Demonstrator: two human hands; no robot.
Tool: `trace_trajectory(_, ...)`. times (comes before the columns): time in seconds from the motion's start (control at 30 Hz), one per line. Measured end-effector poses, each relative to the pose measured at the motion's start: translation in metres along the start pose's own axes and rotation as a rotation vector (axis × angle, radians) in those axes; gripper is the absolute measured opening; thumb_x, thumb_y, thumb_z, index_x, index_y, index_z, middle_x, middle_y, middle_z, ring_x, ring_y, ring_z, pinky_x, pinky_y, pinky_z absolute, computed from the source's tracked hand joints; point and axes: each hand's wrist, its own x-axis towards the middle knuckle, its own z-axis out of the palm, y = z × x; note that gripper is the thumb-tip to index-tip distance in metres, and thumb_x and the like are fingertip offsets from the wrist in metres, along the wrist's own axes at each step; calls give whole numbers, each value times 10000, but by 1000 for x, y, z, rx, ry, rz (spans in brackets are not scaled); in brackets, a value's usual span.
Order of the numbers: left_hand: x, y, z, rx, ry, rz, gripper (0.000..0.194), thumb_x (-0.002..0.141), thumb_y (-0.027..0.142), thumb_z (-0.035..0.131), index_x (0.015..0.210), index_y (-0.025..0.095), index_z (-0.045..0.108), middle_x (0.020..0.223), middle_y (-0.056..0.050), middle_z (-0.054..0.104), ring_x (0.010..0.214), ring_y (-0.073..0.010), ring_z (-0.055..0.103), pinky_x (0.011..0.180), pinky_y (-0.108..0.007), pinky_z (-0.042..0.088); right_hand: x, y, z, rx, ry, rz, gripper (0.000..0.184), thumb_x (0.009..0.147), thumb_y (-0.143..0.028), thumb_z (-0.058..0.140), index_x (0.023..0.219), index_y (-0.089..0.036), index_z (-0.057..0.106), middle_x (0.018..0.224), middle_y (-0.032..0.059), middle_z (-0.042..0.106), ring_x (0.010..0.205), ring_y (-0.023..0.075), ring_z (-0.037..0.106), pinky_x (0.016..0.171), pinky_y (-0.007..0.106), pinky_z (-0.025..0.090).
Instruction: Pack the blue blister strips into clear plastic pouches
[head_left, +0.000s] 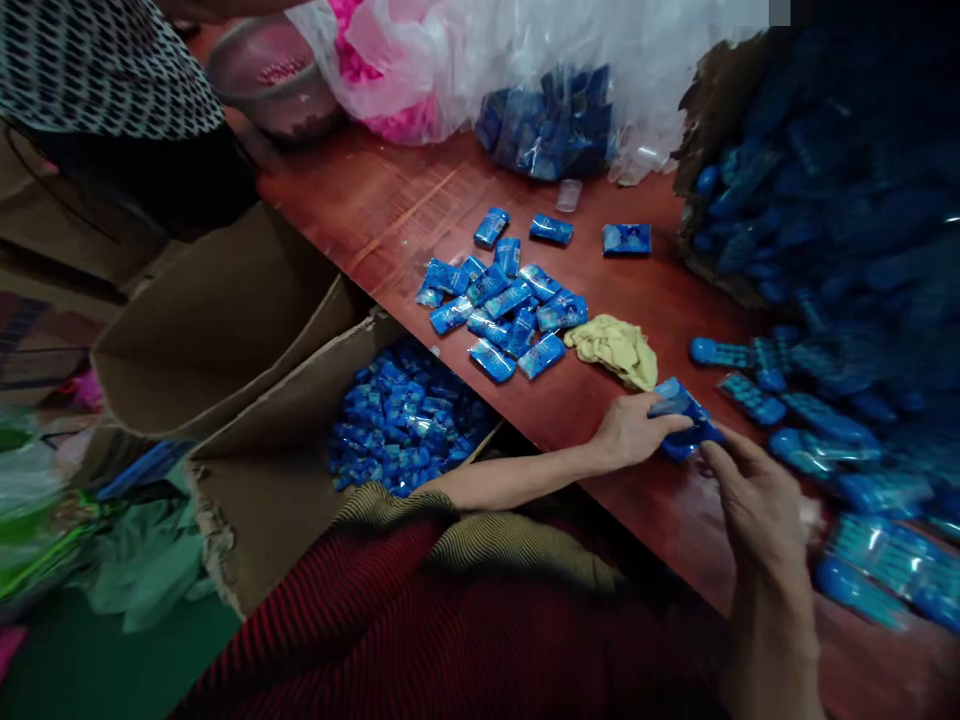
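Note:
Between my two hands is a small blue plastic packet (679, 412), held just above the red tabletop. My left hand (628, 432) pinches its left side with thumb and fingers. At its right edge, the fingers of my right hand (757, 495) close on the packet; their tips are partly hidden. A crumpled pale yellow cloth (615, 350) lies just beyond my left hand. Past it, a loose cluster of filled blue packets (510, 300) is spread on the table. Blue bottle-shaped pieces (821, 430) lie to the right of my right hand, some blurred.
A torn cardboard box (720, 250) spills blue pieces at the right. Below the table edge, an open carton (255, 510) holds many blue packets. Clear bags (555, 120) with blue and pink contents and a metal bowl (277, 85) stand at the back. Another person (120, 80) is at upper left.

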Motion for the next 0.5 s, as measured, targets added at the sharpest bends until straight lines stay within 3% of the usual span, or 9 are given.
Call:
trace_trajectory(0.1, -1, 4, -6, -79, -178, 115, 116, 678, 202, 660, 567, 182, 630, 560, -6, 563, 528, -104, 465, 562, -277, 389, -4, -8, 12, 250, -21, 73, 222, 749, -469, 583, 756, -255, 645, 770, 112, 649, 682, 240, 594, 700, 445, 453)
trace_trajectory(0.23, 2, 2, -9, -171, -122, -2, 95, 628, 201, 691, 594, 141, 625, 546, 12, 547, 525, -90, 437, 524, -238, 367, -6, -19, 31, 405, 34, 47, 185, 763, -391, 569, 672, -231, 593, 660, 42, 579, 599, 188, 511, 628, 382, 436)
trace_trajectory(0.4, 13, -2, 1, -243, -270, -93, 184, 620, 284, 693, 638, 130, 593, 541, 29, 549, 493, -66, 440, 499, -205, 367, 0, -15, 42, 490, 108, 58, 217, 793, -370, 506, 663, -197, 521, 582, -24, 491, 545, 120, 451, 543, 261, 389)
trace_trajectory(0.5, 13, 0, 10, -305, -280, -206, 282, 492, 281, 781, 630, 119, 595, 541, 22, 569, 469, -69, 463, 460, -203, 370, -3, -10, 40, 430, 160, 9, 262, 830, -385, 460, 648, -197, 462, 579, -41, 453, 547, 103, 421, 524, 230, 337)
